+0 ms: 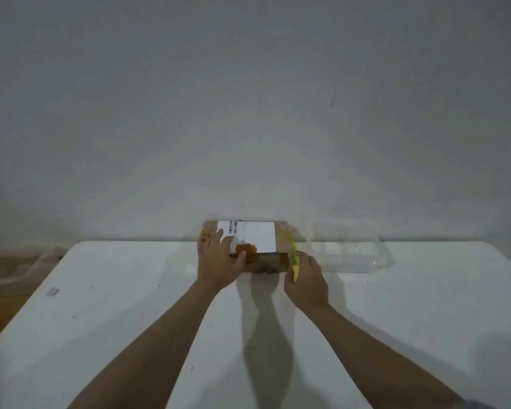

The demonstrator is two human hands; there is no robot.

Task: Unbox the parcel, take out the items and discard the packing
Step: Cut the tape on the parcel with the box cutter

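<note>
Wall (pixel 248 98): plain grey-white, fills the upper half of the head view, 12 o'clock.

Table (pixel 101 320): white top, runs from the wall down to 6 o'clock. Small dark specks on the surface. Brown floor (pixel 3 290) shows past its left edge, 9 o'clock.

Clear plastic tray (pixel 348 249): at 3 o'clock of the parcel, near it, lying on the table by the wall.

Parcel (pixel 266 261): brown cardboard box at the far edge of the table, centre of view, against the wall. White shipping label (pixel 254 236) with barcode on its top face. Brown tape patches at the near front edge and at both ends.

Left hand (pixel 219 261): palm down on the parcel's left part, at 9 o'clock of the label, fingers spread flat over the top, thumb along the near edge. Pressing, not clenched.

Right hand (pixel 307 281): at the parcel's right end, 3 o'clock side, fingers curled around a yellow-green cutter (pixel 294 258). Cutter tip points up at the box's right edge; contact too blurred to confirm.
</note>
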